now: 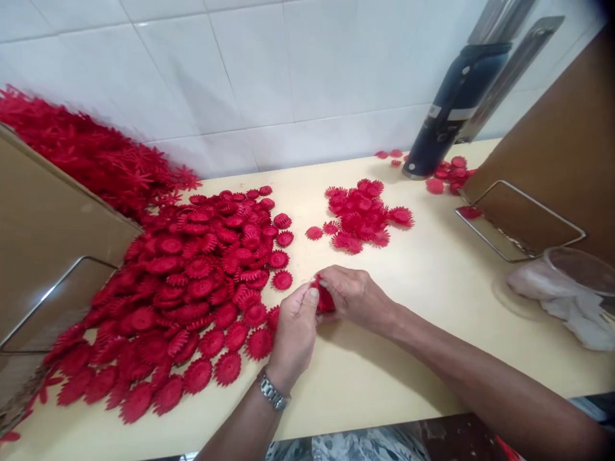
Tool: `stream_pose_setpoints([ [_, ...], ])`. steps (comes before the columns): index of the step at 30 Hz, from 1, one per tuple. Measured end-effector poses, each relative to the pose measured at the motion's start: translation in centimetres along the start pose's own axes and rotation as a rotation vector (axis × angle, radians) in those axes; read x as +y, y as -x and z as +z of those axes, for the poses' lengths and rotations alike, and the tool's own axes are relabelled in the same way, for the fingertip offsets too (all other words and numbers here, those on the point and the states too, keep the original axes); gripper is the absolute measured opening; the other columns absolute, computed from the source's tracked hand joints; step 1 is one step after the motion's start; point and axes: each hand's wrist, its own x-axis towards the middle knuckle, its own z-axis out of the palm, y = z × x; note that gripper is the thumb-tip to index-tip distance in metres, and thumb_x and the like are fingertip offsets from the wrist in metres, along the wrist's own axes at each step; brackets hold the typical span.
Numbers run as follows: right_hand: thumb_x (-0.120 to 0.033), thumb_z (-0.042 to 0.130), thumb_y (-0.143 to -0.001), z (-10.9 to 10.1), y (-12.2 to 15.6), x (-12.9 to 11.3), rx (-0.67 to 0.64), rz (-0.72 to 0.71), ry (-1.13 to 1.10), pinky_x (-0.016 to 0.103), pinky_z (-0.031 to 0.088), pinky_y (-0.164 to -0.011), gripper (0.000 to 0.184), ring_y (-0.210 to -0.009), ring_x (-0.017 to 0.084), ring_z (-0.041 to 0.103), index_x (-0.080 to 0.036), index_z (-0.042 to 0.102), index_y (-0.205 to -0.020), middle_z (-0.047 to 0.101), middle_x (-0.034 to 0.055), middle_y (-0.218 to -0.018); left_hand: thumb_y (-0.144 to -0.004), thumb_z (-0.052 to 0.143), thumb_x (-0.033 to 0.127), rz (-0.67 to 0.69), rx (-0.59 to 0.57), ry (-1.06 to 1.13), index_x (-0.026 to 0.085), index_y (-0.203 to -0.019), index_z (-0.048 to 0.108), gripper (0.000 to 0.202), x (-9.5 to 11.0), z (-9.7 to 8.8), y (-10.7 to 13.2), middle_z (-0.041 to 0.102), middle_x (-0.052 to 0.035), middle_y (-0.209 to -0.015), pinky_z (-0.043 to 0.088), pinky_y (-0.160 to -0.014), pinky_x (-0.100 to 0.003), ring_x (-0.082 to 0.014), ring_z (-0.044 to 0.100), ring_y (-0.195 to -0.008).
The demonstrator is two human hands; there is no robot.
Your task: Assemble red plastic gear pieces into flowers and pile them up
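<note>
Between my two hands is a red fringed piece [325,299], pinched near the table's front. My left hand [295,326], with a metal watch at the wrist, grips its left side with the thumb on top. My right hand [353,294] closes on its upper right edge, fingers bent. Much of the piece is hidden by the fingers. To the left spreads a large heap of round red pieces with toothed rims [192,275], its edge close to my left hand. Beyond my hands lies a smaller cluster of flatter red fringed pieces [358,214].
Loose red star-shaped cutouts [106,166] are piled at the back left, behind a cardboard panel [52,198]. A dark bottle [444,109] stands near the tiled wall. At right are a brown panel [542,141], a wire bookend [521,221] and a clear tub with a plastic bag [562,288].
</note>
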Motion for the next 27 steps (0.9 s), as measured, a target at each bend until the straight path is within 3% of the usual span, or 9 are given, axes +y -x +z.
stream_pose_setpoints([
  [4, -0.003, 0.032, -0.081, -1.4, -0.9, 3.1, 0.084, 0.221, 0.198, 0.023, 0.031, -0.044, 0.025, -0.048, 0.012, 0.044, -0.013, 0.052, -0.073, 0.054, 0.0038, -0.059, -0.08, 0.054, 0.034, -0.027, 0.019, -0.025, 0.013, -0.078, 0.06, 0.021, 0.1, 0.1, 0.1, 0.066, -0.0045, -0.07, 0.053, -0.064, -0.03, -0.0168, 0.064, -0.065],
  [8, -0.012, 0.043, -0.082, -4.0, -1.6, 5.6, 0.087, 0.34, 0.5, 0.036, 0.041, -0.066, 0.021, -0.084, 0.026, 0.054, -0.011, 0.059, -0.096, 0.06, 0.0164, -0.094, -0.078, 0.056, 0.034, -0.124, 0.032, 0.077, 0.011, -0.084, 0.06, 0.024, 0.9, 0.2, 0.0, 0.068, -0.0099, -0.078, 0.053, -0.069, -0.035, -0.0196, 0.066, -0.068],
  [11, -0.026, 0.053, -0.083, -4.5, -1.3, 4.2, 0.036, 0.248, 0.219, 0.039, 0.043, -0.075, 0.027, -0.097, 0.026, 0.052, -0.016, 0.057, -0.107, 0.056, 0.0142, -0.108, -0.077, 0.056, 0.033, -0.153, 0.029, 0.152, 0.01, -0.086, 0.061, 0.024, 1.0, 0.0, -0.1, 0.068, -0.0111, -0.082, 0.052, -0.072, -0.038, -0.0203, 0.066, -0.07],
  [13, -0.031, 0.06, -0.079, -3.9, -1.0, 2.4, -0.08, 0.166, -0.082, 0.03, 0.046, -0.068, 0.029, -0.083, 0.018, 0.055, -0.018, 0.056, -0.105, 0.057, 0.0083, -0.097, -0.077, 0.057, 0.032, -0.131, 0.025, 0.188, 0.011, -0.086, 0.062, 0.023, 1.0, 0.0, -0.2, 0.068, -0.0092, -0.083, 0.053, -0.074, -0.038, -0.0191, 0.065, -0.072],
  [15, -0.031, 0.063, -0.076, -3.0, -0.9, 0.9, -0.154, 0.127, -0.266, 0.024, 0.044, -0.058, 0.021, -0.068, 0.013, 0.052, -0.017, 0.056, -0.091, 0.055, 0.0026, -0.082, -0.077, 0.058, 0.031, -0.115, 0.003, 0.203, 0.012, -0.087, 0.062, 0.022, 0.8, 0.0, -0.2, 0.068, -0.0069, -0.081, 0.053, -0.073, -0.036, -0.0178, 0.064, -0.074],
  [19, -0.019, 0.055, -0.082, -1.7, -1.0, 0.1, -0.105, 0.087, -0.372, 0.021, 0.039, -0.053, 0.01, -0.059, 0.009, 0.047, -0.016, 0.053, -0.072, 0.05, 0.0001, -0.071, -0.077, 0.059, 0.03, -0.093, -0.021, 0.181, 0.013, -0.084, 0.062, 0.019, 0.8, 0.1, -0.1, 0.067, -0.0047, -0.078, 0.054, -0.071, -0.033, -0.017, 0.064, -0.076],
  [23, -0.015, 0.046, -0.086, -1.0, -0.9, 0.1, -0.04, 0.064, -0.303, 0.02, 0.037, -0.052, 0.019, -0.056, 0.009, 0.046, -0.015, 0.054, -0.069, 0.05, 0.001, -0.065, -0.076, 0.06, 0.035, -0.053, 0.002, 0.111, 0.015, -0.081, 0.061, 0.021, 0.5, 0.2, -0.2, 0.066, -0.0032, -0.076, 0.054, -0.069, -0.033, -0.0169, 0.064, -0.073],
  [27, -0.01, 0.035, -0.087, -0.7, -1.0, 1.5, 0.036, 0.091, 0.029, 0.023, 0.034, -0.048, 0.027, -0.055, 0.012, 0.044, -0.013, 0.055, -0.069, 0.051, 0.0045, -0.064, -0.074, 0.06, 0.039, -0.03, 0.072, 0.011, 0.015, -0.073, 0.059, 0.024, 0.2, 0.1, -0.2, 0.065, -0.003, -0.068, 0.053, -0.064, -0.031, -0.0181, 0.065, -0.068],
])
